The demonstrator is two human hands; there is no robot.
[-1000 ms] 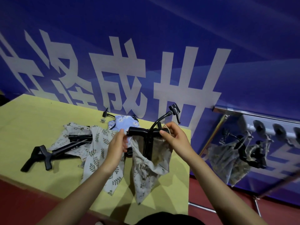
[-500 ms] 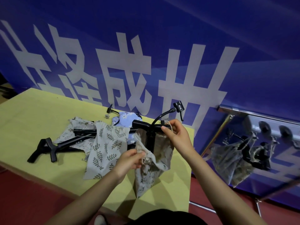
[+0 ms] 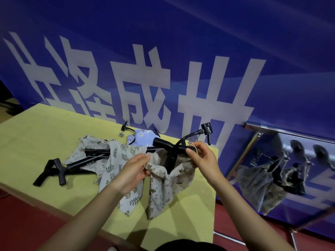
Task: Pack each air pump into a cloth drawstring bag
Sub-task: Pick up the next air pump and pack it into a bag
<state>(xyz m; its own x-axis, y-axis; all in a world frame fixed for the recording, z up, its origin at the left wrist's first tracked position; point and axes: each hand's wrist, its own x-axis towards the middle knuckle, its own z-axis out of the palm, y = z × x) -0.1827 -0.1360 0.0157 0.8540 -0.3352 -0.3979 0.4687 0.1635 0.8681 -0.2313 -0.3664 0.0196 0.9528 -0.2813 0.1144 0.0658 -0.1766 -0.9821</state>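
A beige patterned drawstring bag point(image 3: 166, 185) hangs above the yellow table point(image 3: 36, 142) with a black air pump point(image 3: 168, 147) standing inside it; the pump's T-handle and hose stick out of the mouth. My left hand point(image 3: 134, 169) pinches the bag's left rim. My right hand point(image 3: 201, 156) grips the right rim and its drawstring. A second black pump point(image 3: 72, 165) lies on the table to the left, partly over a beige bag point(image 3: 90, 153). A leaf-print bag point(image 3: 119, 160) lies beside it, and a blue floral bag point(image 3: 143, 138) sits behind.
A blue banner point(image 3: 163, 60) with large white characters stands right behind the table. To the right, a shiny metal rack point(image 3: 290, 156) mirrors the bag and pump. The floor point(image 3: 27, 223) below the table's near edge is red.
My left hand dropped from the pump handle to the bag's left rim and took hold of it. The right hand kept its grip on the right rim. The view shifted slightly.
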